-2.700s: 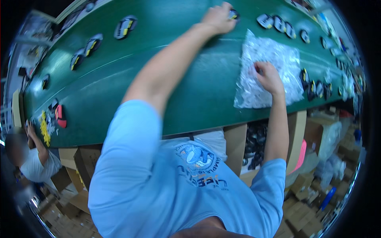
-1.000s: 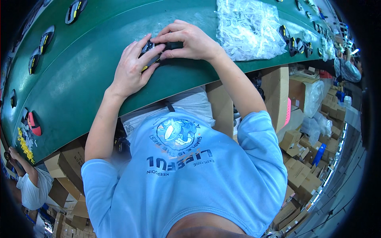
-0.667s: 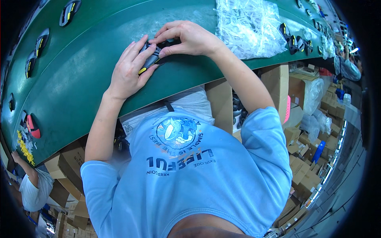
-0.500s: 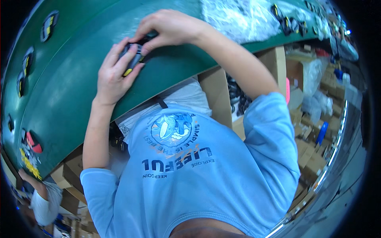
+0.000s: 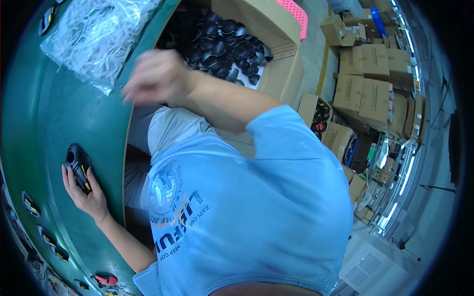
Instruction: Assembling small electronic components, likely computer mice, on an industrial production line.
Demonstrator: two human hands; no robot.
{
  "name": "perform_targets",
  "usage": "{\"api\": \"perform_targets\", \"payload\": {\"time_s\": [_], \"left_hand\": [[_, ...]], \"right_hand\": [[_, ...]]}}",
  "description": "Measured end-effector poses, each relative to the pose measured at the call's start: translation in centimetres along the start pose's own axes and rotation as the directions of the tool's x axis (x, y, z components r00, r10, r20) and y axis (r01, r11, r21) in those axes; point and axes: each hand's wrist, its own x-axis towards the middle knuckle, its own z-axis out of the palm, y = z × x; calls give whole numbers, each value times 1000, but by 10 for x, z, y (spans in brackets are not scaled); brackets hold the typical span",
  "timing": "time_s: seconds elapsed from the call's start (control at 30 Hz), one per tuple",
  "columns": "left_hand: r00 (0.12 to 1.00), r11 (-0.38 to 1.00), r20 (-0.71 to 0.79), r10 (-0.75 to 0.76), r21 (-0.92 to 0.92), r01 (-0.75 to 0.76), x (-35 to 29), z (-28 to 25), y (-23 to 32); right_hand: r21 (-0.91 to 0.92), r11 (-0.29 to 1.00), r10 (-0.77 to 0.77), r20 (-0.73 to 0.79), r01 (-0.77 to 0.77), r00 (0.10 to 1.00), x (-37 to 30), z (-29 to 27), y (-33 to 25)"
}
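Observation:
My left hand (image 5: 87, 196) is closed round a black plastic part (image 5: 79, 165) with a yellow stripe and a round hole at its far end. The part rests on the green tabletop (image 5: 54, 118). My right hand (image 5: 160, 78) is off the part, over the table's edge by a cardboard box (image 5: 281, 61). Motion blurs its fingers, so I cannot see whether it holds anything. Many curved black plastic pieces (image 5: 222, 49) fill the box. A clear bag of white strips (image 5: 101, 37) lies on the table beside my right hand.
Several black-and-yellow parts (image 5: 30, 203) lie along the table's left side, with a red-and-black piece (image 5: 105, 279) at the lower left. A pink perforated item (image 5: 295, 17) stands beyond the box. Stacked cartons (image 5: 374, 101) and a smaller open box (image 5: 316, 113) are on the right.
My right hand has let go of the part and swung right toward the box. My left hand still has the part. The view has turned to the right.

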Motion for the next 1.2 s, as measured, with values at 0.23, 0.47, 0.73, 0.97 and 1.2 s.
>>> {"api": "perform_targets", "payload": {"time_s": [0.23,0.47,0.73,0.97,1.2], "left_hand": [[1000,1000,-4,16,22,-16,2,1,-2],[1000,1000,10,8,5,-8,4,0,-3],[995,988,68,-67,-134,75,2,-4,-5],[995,956,60,-84,-277,97,6,15,5],[1000,994,8,-8,-111,9,10,7,10]], "right_hand": [[-875,215,870,-31,-435,492,-204,-131,96],[-487,208,895,-254,-849,365,-210,-153,102],[841,166,865,126,-515,485,-92,-99,30],[638,285,566,490,-715,663,54,43,-40],[-4,831,366,757,-557,541,91,109,-26]]}}
